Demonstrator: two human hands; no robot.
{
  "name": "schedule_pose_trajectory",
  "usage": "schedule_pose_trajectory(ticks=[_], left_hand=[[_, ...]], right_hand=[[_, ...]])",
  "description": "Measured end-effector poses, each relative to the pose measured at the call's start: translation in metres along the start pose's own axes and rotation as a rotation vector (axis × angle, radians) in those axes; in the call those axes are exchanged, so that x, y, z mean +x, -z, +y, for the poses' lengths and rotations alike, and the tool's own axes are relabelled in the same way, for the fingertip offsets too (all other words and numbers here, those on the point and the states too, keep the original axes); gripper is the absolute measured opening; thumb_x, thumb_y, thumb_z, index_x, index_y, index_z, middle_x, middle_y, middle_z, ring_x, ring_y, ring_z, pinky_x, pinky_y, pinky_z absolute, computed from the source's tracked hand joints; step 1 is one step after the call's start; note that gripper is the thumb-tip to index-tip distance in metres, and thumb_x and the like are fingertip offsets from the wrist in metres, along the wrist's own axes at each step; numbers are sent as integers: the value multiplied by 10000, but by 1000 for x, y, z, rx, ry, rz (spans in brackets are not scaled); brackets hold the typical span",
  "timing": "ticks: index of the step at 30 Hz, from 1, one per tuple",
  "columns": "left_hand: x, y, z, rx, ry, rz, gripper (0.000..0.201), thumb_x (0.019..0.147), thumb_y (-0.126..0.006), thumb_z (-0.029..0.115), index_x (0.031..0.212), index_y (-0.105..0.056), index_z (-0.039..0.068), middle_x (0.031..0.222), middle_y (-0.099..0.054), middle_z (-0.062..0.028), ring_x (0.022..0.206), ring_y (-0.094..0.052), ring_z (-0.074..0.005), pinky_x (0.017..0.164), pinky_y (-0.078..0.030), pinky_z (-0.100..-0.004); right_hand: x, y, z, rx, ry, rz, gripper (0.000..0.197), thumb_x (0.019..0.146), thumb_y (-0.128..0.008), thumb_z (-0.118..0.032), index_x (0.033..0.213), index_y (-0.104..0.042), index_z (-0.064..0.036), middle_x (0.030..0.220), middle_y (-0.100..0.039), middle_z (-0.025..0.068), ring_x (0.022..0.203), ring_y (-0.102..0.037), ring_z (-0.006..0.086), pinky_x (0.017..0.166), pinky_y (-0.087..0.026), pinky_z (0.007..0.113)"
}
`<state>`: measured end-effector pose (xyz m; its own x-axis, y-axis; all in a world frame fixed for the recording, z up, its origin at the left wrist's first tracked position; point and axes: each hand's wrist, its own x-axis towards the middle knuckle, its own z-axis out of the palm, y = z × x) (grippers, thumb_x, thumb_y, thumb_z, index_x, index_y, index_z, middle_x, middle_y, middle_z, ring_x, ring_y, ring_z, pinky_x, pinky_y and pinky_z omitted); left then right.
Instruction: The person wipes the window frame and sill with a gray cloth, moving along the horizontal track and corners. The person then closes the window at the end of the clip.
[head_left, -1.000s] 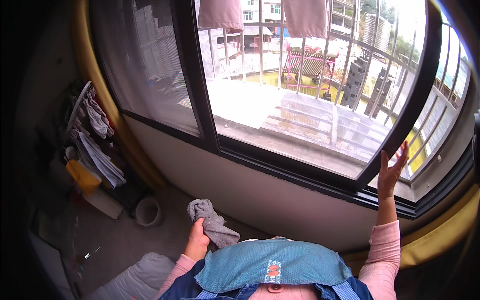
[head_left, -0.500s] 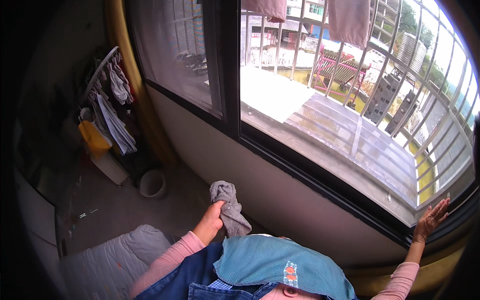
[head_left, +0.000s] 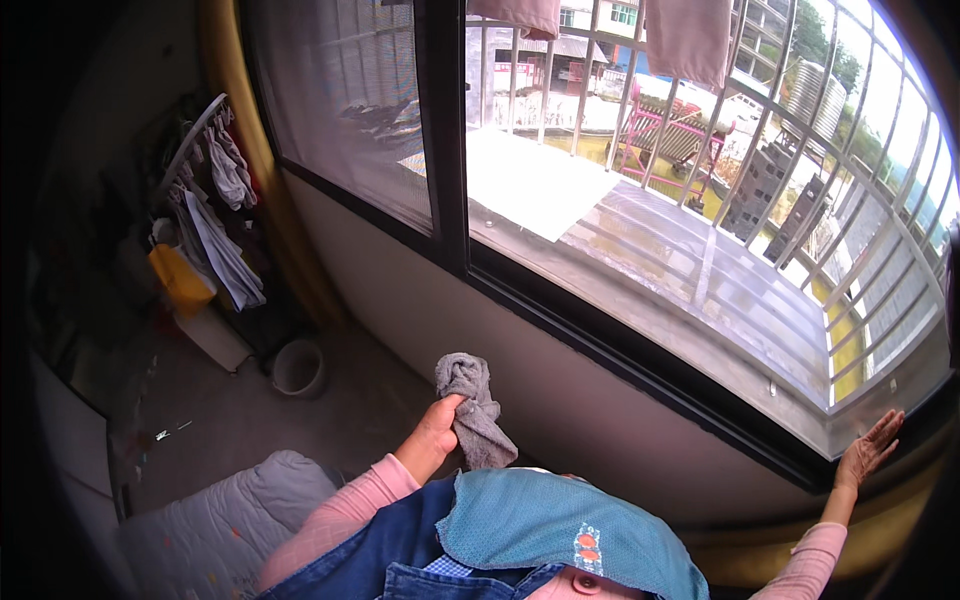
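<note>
A bunched grey cloth [head_left: 482, 425] hangs from my left hand [head_left: 437, 424], whose fingers are closed round its middle. The cloth is held in front of the wall below the window, apart from the frame. Far to the right, my right hand [head_left: 868, 450] reaches out with its fingers stretched, at the right end of the black window frame [head_left: 640, 365]. It holds nothing; whether the palm presses on the frame is hard to tell. Pink sleeves cover both forearms.
Beyond the window opening is a metal bar cage [head_left: 740, 190] with a white board [head_left: 545, 185] on its ledge. At left are a bucket [head_left: 299, 368], a rack of hung clothes [head_left: 215, 235] and a grey quilt [head_left: 235, 515]. A yellow curtain [head_left: 283, 225] hangs beside the window.
My left hand with the grey cloth has shifted slightly right and up in the view. My right hand sits a little lower, and the view itself has moved slightly.
</note>
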<state>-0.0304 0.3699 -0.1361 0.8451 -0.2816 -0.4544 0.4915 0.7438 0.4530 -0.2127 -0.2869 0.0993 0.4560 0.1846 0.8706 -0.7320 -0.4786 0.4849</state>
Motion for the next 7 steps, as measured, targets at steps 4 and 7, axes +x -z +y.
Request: schedule_pose_trajectory(ticks=[4, 7], left_hand=[[-2, 5, 1, 10, -32, 46, 287, 914, -576, 183, 1159, -592, 35, 1071, -649, -134, 983, -641, -309, 901, -523, -483], [-4, 15, 3, -2, -106, 69, 333, 916, -575, 193, 1210, -568, 38, 1131, -626, -138, 1017, -625, -324, 900, -522, -497]], right_hand=[[-16, -16, 7, -7, -51, -55, 753, 867, -359, -34, 1538, -21, -74, 1616, -39, 79, 1484, -90, 199, 1158, -162, 363], [-19, -23, 3, -49, -73, -91, 763, 867, -357, -26, 1538, 0, -85, 1616, -19, 76, 1485, -77, 193, 1164, -148, 354]])
